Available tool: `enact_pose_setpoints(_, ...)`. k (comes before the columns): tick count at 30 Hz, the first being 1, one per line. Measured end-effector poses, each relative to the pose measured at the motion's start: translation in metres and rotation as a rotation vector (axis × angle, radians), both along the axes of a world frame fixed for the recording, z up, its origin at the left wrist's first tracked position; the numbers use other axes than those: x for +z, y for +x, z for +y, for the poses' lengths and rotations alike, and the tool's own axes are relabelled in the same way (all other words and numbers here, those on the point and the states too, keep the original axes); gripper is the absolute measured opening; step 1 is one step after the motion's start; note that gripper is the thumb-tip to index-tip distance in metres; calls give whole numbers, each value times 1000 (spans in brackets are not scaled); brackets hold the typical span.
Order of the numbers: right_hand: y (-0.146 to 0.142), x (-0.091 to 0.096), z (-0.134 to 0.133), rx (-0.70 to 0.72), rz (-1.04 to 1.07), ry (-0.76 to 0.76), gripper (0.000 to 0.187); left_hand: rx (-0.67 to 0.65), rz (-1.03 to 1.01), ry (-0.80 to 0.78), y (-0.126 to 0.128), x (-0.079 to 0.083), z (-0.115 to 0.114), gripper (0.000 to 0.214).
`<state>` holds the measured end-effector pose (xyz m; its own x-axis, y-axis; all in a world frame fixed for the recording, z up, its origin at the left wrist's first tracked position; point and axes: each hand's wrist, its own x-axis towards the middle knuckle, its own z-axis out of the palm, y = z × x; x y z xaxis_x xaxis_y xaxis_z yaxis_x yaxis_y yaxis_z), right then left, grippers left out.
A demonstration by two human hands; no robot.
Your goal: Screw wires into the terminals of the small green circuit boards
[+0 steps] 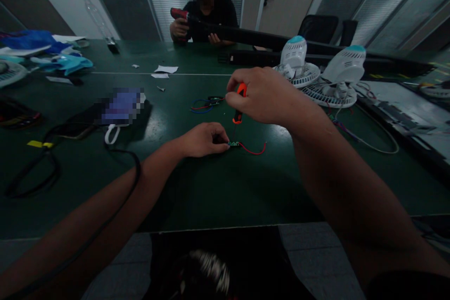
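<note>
I see the left hand (204, 139) pinching a small circuit board (233, 144) flat on the counter (218, 187), its red wire (255, 151) trailing off to the right. The right hand (267, 96) is closed around a screwdriver (239, 103) held nearly upright. Its tip hangs just above the board, which lies straight below it.

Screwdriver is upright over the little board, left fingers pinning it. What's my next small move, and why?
Probably ease the screwdriver tip straight down onto the small green board. The right hand holds it upright, almost directly above the board, the left hand pins the board to the table, and the red wire trails off to the right.
</note>
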<state>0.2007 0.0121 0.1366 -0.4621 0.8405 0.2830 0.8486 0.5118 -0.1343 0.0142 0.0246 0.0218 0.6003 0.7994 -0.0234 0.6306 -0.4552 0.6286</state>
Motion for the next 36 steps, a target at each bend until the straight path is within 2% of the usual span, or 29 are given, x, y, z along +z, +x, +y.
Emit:
enact_pose_setpoints(12, 1, -2, 1, 2, 2, 30, 33, -1, -5, 5, 0, 0, 0, 18)
enact_pose_setpoints(21, 1, 0, -2, -3, 16, 0, 30, 5, -17, 0, 0, -1, 0, 18)
enact_pose_setpoints(27, -1, 2, -4, -25, 26, -22, 48, 1, -14, 7, 0, 1, -1, 18)
enact_pose_setpoints(32, 0, 2, -4, -2, 28, -23, 37, -15, -21, 17, -1, 0, 0, 17)
enact_pose_setpoints(36, 1, 1, -3, -8, 10, -6, 40, -13, -10, 9, -1, 0, 1, 18)
